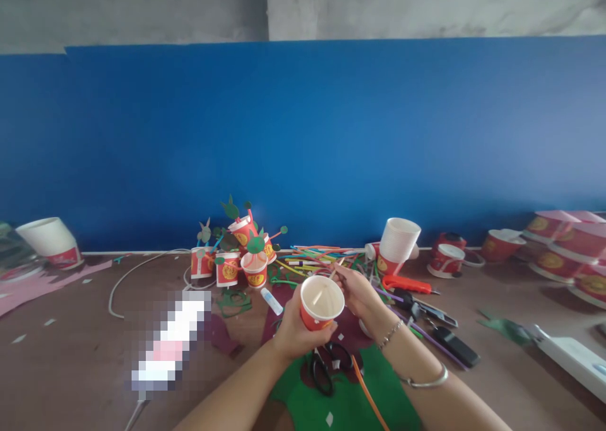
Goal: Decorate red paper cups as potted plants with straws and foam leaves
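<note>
My left hand (303, 333) is wrapped round a red paper cup (316, 320), its white inside tipped toward me. A thin pale stick, perhaps a straw (337, 268), shows above the cup's far right rim, and a pale length lies inside the cup. Whether these are one piece I cannot tell. My right hand (357, 291) pinches the stick beside the rim, with some fingertips hidden. Below the cup, black-handled scissors (322, 371) lie on green sheet material (350, 399) and dark red pieces. An orange strip (367, 393) lies to their right.
Decorated red cups (227, 270) cluster at the back left, near a glue stick (271, 301). Coloured straws (307, 254) lie behind my hands. Stacked white cups (398, 242), an orange cutter (409, 284) and keys (416, 306) are to the right. A blurred-out phone (173, 342) lies left.
</note>
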Motion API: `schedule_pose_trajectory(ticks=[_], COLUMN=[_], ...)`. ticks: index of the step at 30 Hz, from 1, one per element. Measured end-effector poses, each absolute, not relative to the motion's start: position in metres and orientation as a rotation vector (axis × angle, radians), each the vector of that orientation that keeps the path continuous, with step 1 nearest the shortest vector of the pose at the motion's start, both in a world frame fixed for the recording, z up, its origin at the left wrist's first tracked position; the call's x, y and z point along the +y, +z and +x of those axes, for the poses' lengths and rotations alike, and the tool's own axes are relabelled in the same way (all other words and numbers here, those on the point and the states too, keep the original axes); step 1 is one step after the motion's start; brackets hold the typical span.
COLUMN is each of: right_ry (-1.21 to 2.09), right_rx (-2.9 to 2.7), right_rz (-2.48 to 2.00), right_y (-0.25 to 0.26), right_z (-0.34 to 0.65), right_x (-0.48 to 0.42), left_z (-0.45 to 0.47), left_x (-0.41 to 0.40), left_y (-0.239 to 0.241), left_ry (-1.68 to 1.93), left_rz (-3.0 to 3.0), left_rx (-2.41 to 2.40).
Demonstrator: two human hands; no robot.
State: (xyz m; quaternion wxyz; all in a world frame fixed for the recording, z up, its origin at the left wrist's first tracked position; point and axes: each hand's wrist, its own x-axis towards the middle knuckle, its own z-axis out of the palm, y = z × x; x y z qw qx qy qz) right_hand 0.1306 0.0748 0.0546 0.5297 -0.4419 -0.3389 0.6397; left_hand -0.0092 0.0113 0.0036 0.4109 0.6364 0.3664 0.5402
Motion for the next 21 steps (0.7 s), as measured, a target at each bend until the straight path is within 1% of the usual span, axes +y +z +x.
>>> schedule_pose_trajectory(ticks=[11, 21], right_ry=[1.545, 1.602], right_rx=[-0.963, -1.084], right_rz=[-1.074, -1.066], right_y=[0.072, 0.072], right_z=[0.137, 0.134], right_x=[0.068, 0.061], left_z=[-0.009, -0.009], left_x=[0.009, 0.01], left_y=[0.002, 0.007], left_ry=[1.309, 1.336], left_rz=[1.599, 1.621], left_rx=[0.894, 0.914])
